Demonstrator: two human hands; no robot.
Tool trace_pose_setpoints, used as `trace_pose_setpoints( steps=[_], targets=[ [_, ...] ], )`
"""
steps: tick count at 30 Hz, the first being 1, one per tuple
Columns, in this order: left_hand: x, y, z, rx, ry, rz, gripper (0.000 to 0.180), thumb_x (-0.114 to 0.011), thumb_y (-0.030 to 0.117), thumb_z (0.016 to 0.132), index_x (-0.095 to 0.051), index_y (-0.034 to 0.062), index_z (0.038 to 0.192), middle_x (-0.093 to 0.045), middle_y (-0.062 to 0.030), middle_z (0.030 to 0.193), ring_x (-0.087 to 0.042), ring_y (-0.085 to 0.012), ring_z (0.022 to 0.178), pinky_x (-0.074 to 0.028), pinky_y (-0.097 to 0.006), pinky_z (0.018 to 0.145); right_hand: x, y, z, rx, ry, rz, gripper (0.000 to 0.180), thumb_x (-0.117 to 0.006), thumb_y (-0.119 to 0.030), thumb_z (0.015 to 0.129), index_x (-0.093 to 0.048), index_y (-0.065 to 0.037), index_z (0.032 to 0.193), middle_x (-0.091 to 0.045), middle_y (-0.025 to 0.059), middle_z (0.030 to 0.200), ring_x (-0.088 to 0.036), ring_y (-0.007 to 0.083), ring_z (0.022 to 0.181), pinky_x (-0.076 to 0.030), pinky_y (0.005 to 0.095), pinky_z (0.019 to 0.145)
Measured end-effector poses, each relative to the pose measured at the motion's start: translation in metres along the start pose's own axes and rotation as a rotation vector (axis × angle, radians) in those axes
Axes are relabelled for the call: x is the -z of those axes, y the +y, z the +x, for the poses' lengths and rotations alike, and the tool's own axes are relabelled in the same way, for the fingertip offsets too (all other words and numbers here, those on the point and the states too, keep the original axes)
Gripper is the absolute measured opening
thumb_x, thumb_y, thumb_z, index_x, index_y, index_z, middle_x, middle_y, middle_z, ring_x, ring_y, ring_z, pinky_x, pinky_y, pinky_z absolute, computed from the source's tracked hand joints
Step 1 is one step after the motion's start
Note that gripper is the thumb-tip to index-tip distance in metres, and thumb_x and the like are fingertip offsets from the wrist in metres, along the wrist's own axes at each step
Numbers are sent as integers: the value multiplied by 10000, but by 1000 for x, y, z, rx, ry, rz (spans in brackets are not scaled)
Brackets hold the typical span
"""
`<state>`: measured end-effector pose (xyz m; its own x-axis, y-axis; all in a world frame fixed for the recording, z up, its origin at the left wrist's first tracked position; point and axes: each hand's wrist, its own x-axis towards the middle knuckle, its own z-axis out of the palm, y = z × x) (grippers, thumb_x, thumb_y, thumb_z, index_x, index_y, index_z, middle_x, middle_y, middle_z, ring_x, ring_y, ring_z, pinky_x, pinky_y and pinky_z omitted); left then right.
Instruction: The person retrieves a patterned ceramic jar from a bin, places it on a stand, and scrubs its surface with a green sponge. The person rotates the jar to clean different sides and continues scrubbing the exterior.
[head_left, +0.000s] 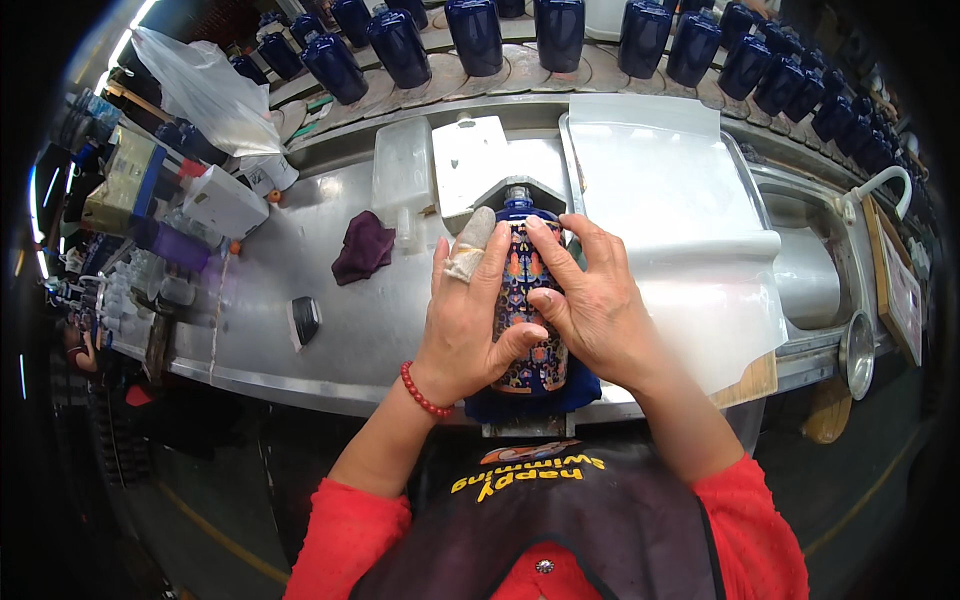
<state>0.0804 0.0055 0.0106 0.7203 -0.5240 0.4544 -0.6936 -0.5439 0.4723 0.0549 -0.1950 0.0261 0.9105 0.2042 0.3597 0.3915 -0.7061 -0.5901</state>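
Note:
A dark blue glass bottle point(535, 340) with a colourful patterned wrap lies in front of me, its neck pointing away. Under its near end is a dark blue cloth point(585, 397). My left hand point(462, 320) rests along the bottle's left side, fingers stretched out and thumb on the pattern. One of its fingers wears a pale cover point(478, 235); a red bead bracelet point(425, 395) circles the wrist. From the right, my right hand point(600, 300) lies over the bottle, fingers spread, with index finger and thumb touching the pattern. The bottle's underside is hidden.
Several plain blue bottles point(475, 40) stand on a curved conveyor point(520, 65) at the far side. On the metal worktop point(270, 330) are a purple cloth point(364, 248) and a small black scraper-like piece point(305, 322). White sheets point(665, 180) lie right, beside a sink point(805, 270).

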Motion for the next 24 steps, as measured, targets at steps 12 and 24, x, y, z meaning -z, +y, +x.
trace_pose_setpoints(
  steps=[12, 24],
  targets=[
    [3, 0, 3, 23, -15, -13, 950, -468, 697, 952, -326, -24, 1554, -401, -286, 1529, -374, -437, 1433, -135, -642, 1182, -5, 10, -12, 51, 58, 74, 603, -650, -296, 958, -476, -105, 1503, -419, 243, 1463, -451, 431, 1257, -409, 488, 1081],
    [1, 6, -10, 36, 2, -68, 963, -445, 707, 955, -306, -27, 1563, -394, -287, 1534, -332, -461, 1448, -118, -636, 1185, 0, 8, -32, 41, 10, 111, 598, -656, -271, 955, -476, -145, 1511, -396, 265, 1479, -457, 457, 1247, -402, 503, 1083]
  ],
)
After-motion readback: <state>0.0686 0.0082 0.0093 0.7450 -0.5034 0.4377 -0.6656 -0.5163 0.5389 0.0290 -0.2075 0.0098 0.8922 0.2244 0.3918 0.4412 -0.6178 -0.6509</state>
